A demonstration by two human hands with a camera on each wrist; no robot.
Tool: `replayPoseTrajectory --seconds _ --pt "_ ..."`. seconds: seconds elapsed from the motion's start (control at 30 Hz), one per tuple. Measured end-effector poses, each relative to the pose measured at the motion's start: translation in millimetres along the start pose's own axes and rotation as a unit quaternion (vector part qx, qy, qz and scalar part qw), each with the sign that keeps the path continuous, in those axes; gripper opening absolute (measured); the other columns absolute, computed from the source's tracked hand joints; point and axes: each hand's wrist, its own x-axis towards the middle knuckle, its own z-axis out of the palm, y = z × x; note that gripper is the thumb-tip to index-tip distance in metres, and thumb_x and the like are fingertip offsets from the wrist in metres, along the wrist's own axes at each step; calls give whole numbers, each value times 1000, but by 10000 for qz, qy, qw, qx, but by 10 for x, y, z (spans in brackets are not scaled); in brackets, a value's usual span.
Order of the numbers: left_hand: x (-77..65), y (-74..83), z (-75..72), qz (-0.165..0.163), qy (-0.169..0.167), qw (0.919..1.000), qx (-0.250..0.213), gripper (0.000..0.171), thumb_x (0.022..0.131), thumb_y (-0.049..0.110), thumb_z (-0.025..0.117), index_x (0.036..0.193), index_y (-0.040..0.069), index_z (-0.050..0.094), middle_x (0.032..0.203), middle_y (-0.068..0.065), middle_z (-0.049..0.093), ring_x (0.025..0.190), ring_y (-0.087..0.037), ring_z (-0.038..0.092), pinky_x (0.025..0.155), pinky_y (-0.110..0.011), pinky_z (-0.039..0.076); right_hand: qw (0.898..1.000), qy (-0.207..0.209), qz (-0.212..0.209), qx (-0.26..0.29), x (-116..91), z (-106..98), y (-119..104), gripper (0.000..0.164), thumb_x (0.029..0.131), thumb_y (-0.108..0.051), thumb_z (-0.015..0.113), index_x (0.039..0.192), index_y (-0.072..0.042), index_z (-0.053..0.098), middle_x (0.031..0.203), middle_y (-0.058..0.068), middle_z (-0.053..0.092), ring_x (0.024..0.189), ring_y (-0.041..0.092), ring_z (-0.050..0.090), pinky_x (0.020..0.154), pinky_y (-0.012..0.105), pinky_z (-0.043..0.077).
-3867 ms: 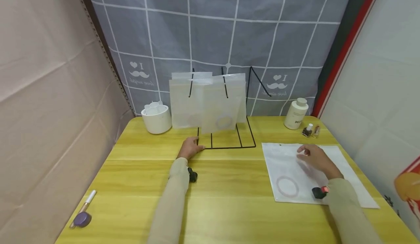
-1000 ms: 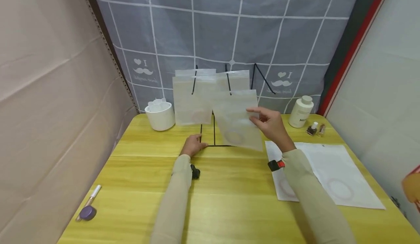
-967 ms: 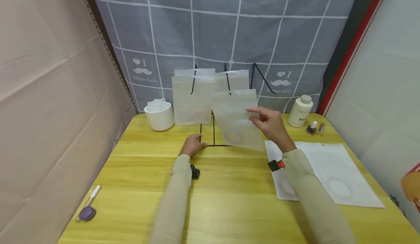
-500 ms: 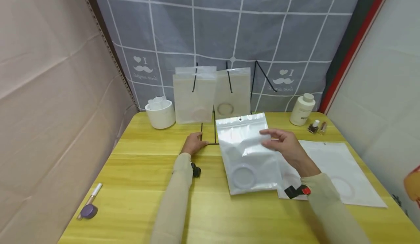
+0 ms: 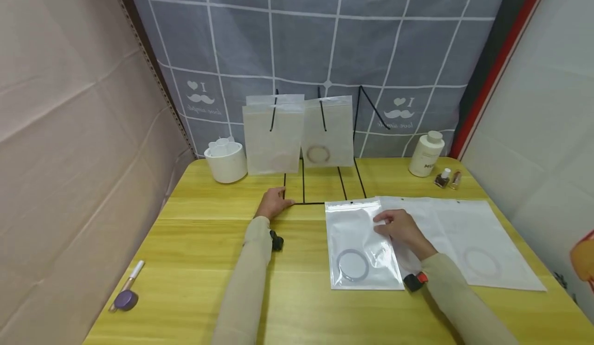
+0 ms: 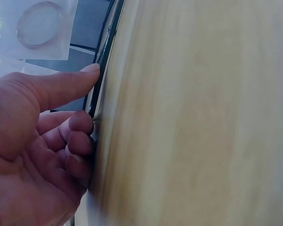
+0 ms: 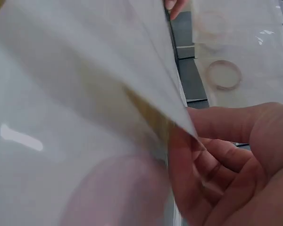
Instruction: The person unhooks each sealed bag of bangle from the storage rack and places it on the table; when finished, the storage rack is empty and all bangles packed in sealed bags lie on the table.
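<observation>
My right hand (image 5: 403, 229) pinches the right edge of a white zip bag (image 5: 341, 226) lying on the table. A ring-shaped item (image 5: 341, 265) shows through its clear front. In the right wrist view the bag's lifted edge (image 7: 151, 103) lies between thumb and finger. My left hand (image 5: 271, 204) holds the front left corner of the black wire display rack (image 5: 311, 203). In the left wrist view its thumb presses the bar (image 6: 103, 56), the other fingers curled. Similar bags hang on the rack's prongs: overlapping ones on the left (image 5: 274, 138), and one with a ring visible on the right (image 5: 329, 128).
More white bags (image 5: 468, 226) lie side by side at the right, partly under the pinched one. A white pot (image 5: 226, 167) stands left of the rack. At the back right are a white bottle (image 5: 426, 155) and nail polish (image 5: 442, 180). A purple-lidded jar (image 5: 126, 300) lies front left.
My right hand, over the table bags at first, has taken the front bag off the rack's middle prong and brought it down onto the table. My left hand stays at the rack's corner.
</observation>
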Motion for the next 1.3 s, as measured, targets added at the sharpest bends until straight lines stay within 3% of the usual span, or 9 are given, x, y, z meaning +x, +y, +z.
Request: replayPoseTrajectory --seconds 0.2,0.5,0.63,0.73,0.97,1.1,1.2,1.3 --pt "12 -20 14 50 -9 10000 48 65 93 24 74 150 4 48 94 -12 64 83 -21 55 95 -44 49 9984 -332 256 -379 -5 6 -22 18 84 -15 79 99 -5 76 68 0 43 68 16 40 62 30 34" --pt "25 -5 -6 20 57 10000 28 65 94 25 74 150 5 48 85 -10 61 77 -20 49 93 -42 49 9949 -693 411 -598 59 -14 9 22 85 -18 80 103 -10 73 79 4 48 76 20 45 64 32 37" --pt "11 -9 4 -19 27 10000 -7 65 94 24 74 150 5 47 105 -14 66 95 -24 59 101 -45 48 9946 -713 480 -574 55 -3 40 23 85 -19 80 105 -9 73 78 4 47 74 20 44 63 31 37" --pt "1 -9 7 -21 12 10000 -20 65 94 24 73 151 5 47 128 -18 64 116 -29 59 105 -48 46 9943 -743 499 -578 56 -2 46 23 86 -19 80 105 -10 73 77 3 47 74 20 44 63 31 37" --pt "-6 -21 -18 -25 54 9999 -124 65 94 24 74 150 5 48 140 -19 58 127 -32 55 107 -49 44 9924 -970 -127 -743 119 -137 -52 18 92 -23 74 102 -8 74 81 5 53 78 20 44 65 32 37" --pt "-8 -45 -2 -31 -11 9999 -102 65 94 24 73 151 5 47 133 -19 61 120 -31 58 106 -49 45 9937 -616 -535 -766 254 -230 -203 21 97 -25 68 102 -5 75 88 8 61 78 21 47 66 33 41" --pt "-9 -44 10 -52 23 9999 -117 65 94 24 74 150 6 48 132 -18 62 120 -31 58 105 -48 45 9952 -269 -814 -482 433 -264 -330 29 100 -25 64 112 -1 72 96 17 66 81 27 54 68 36 47" --pt "-4 -18 14 -39 44 9999 -108 65 93 24 74 150 6 48 133 -18 62 122 -31 58 106 -49 45 9945 62 -1037 -142 635 -258 -482 35 103 -26 60 124 1 66 112 21 66 97 35 60 79 44 53"
